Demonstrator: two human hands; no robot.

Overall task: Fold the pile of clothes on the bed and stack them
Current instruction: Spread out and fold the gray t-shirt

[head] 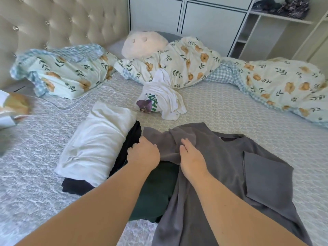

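Midway through a fold, a person leans over the bed point(230, 110) with a grey T-shirt point(221, 166) spread face-down on the quilted cover. The left hand point(143, 154) grips the shirt's left sleeve, its fingers point(134, 147) curled over the cloth edge, while the right hand point(190, 159) lies flat on the grey fabric, fingers straight and close together, pinning a crease. The shirt's right sleeve already lies turned in over the back.

Just beside the left hand sits the finished stack: a folded white garment point(95, 141) on top of a black one point(131, 139). A dark green garment point(156, 192), also folded, lies partly under the grey shirt's left side. Further up the bed a crumpled white T-shirt with green lettering point(161, 100) waits unfolded, near a floral duvet point(266, 82) and a floral pillow point(67, 70).

The risk lies in the overlap. The grey shirt rests across the green garment, so pulling the sleeve over could drag that piece and undo its fold, or leave the grey fold lumpy and lopsided. The hem also seems to trail off the near edge of the bed, where its weight could tug the shirt askew as the left side comes across.
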